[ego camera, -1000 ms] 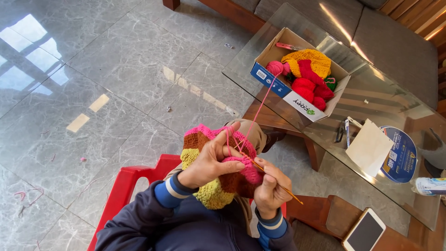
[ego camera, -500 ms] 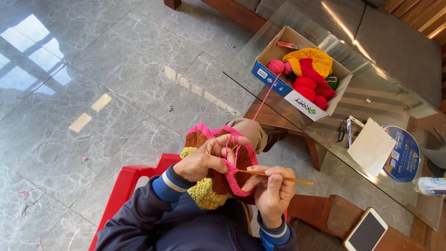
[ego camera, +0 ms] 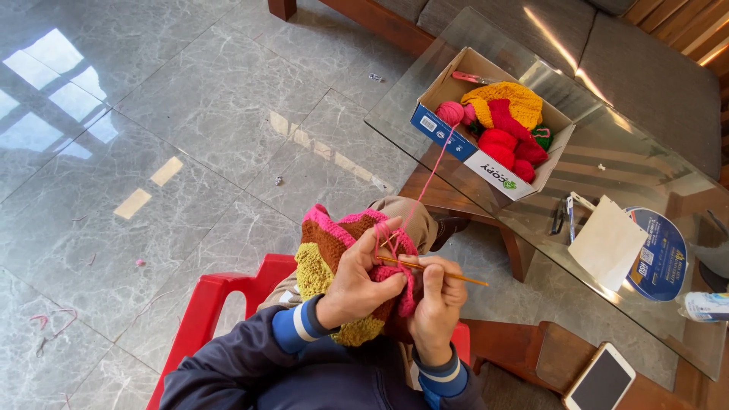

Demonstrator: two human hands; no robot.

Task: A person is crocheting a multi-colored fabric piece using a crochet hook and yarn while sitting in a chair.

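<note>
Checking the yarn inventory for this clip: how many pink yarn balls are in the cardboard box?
1: a pink yarn ball sits at the left end of the cardboard box, beside red and yellow knitted pieces. Others may be hidden beneath them.

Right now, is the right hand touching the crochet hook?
Touching. The head view shows the right hand with its fingers pinched around the crochet hook, the shaft sticking out past them on the side toward the glass table.

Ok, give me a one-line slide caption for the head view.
Left hand holds multicoloured crochet piece; right hand works the hook, pink yarn running from box.
</note>
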